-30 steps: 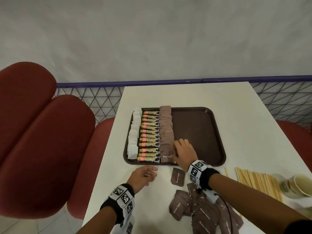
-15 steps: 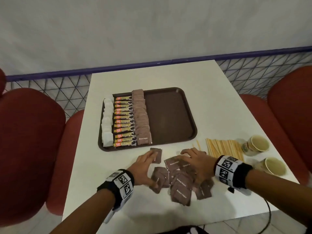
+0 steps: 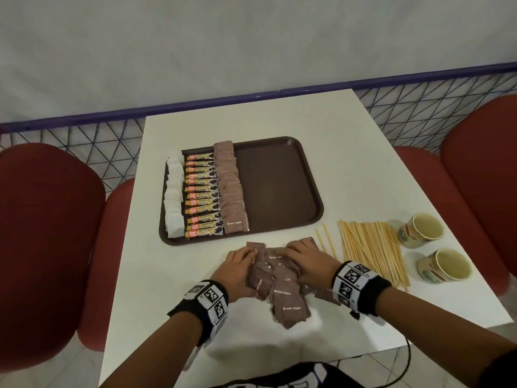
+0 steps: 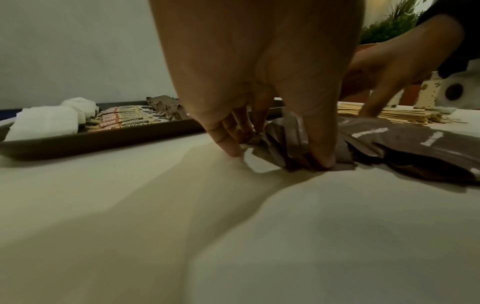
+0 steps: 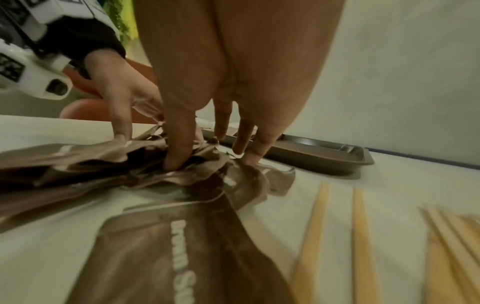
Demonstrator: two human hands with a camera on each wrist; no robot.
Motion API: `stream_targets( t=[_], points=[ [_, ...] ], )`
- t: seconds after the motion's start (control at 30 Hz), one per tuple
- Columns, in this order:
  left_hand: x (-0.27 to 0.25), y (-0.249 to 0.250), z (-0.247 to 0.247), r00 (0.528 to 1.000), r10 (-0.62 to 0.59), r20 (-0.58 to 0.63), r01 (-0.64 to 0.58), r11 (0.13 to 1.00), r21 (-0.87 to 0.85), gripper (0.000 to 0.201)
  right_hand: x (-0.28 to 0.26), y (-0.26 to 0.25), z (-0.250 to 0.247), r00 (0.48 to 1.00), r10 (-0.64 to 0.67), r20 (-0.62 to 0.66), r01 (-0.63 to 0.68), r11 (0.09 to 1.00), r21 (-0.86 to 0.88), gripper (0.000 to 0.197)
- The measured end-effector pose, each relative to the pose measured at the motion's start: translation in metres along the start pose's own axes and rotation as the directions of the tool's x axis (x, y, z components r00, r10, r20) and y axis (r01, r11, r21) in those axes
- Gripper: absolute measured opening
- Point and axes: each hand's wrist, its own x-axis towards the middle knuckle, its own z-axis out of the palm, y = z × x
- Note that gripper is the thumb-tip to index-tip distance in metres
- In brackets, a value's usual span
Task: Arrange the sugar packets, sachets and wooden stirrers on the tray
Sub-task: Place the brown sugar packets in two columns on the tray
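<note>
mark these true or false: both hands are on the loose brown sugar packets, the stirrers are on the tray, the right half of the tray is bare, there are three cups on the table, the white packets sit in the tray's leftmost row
1. Both hands are on the loose brown sugar packets. True: the left hand and right hand gather the pile of brown packets on the table.
2. The stirrers are on the tray. False: the stirrers lie on the table, right of the tray.
3. The right half of the tray is bare. True.
4. There are three cups on the table. False: two cups stand beside the stirrers.
5. The white packets sit in the tray's leftmost row. True: the white packets are left of the granule sachets.
</note>
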Motion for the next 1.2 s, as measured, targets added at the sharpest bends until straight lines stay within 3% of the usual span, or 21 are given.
stream_targets(
  t=[0.1,0.2,0.27,0.37,0.43,0.5,0.6,0.77,0.87,0.93,1.1,1.2],
  points=[
    [0.0,-0.002,-0.003,1.0,-0.013,-0.015,0.012,0.997,-0.072,0.088,0.001,-0.002,0.001,0.989,-0.006,-0.149,0.037,0.977,0.208,0.062],
    [-0.002,-0.004,-0.003,0.999,-0.026,-0.027,0.022,0.991,-0.132,0.084,-0.011,0.004,-0.007,0.959,0.096,-0.268,-0.004,0.946,0.325,0.053],
    [-0.003,-0.005,-0.002,0.999,-0.035,-0.031,0.03,0.987,-0.16,0.086,-0.023,0.009,-0.011,0.963,0.132,-0.235,-0.054,0.948,0.312,0.05],
    [-0.002,-0.007,-0.001,0.999,-0.043,-0.029,0.038,0.985,-0.169,0.09,-0.04,0.017,-0.008,0.985,0.163,-0.064,-0.153,0.978,0.139,0.064],
    [0.0,-0.007,-0.001,0.998,-0.052,-0.021,0.047,0.983,-0.177,0.092,-0.049,0.019,0.001,0.986,0.165,0.018,-0.165,0.986,0.03,0.072],
    [0.001,-0.006,-0.002,0.998,-0.059,-0.016,0.055,0.981,-0.184,0.094,-0.055,0.019,0.011,0.988,0.14,0.065,-0.144,0.988,0.056,0.078],
    [0.002,-0.004,0.0,0.998,-0.068,-0.019,0.063,0.982,-0.18,0.094,-0.051,0.016,0.016,0.992,0.125,-0.015,-0.119,0.968,0.219,0.068],
    [0.002,-0.003,0.001,0.996,-0.085,-0.018,0.079,0.974,-0.211,0.093,-0.03,0.009,0.019,0.989,0.092,-0.117,-0.049,0.943,0.33,0.065],
    [0.003,-0.003,0.001,0.995,-0.093,-0.026,0.083,0.961,-0.265,0.09,-0.022,0.002,0.014,0.97,0.084,-0.228,0.037,0.875,0.483,0.055],
    [0.003,-0.004,0.0,0.995,-0.094,-0.037,0.079,0.952,-0.295,0.086,-0.016,0.001,0.005,0.958,0.138,-0.251,0.023,0.836,0.549,0.049],
    [0.003,-0.009,0.002,0.993,-0.107,-0.057,0.084,0.946,-0.312,0.074,-0.002,0.009,-0.01,0.897,0.276,-0.344,-0.074,0.863,0.5,0.041],
    [0.003,-0.009,0.003,0.988,-0.128,-0.083,0.095,0.942,-0.323,0.077,0.007,0.013,-0.009,0.895,0.31,-0.319,-0.142,0.879,0.455,0.04]
  ],
)
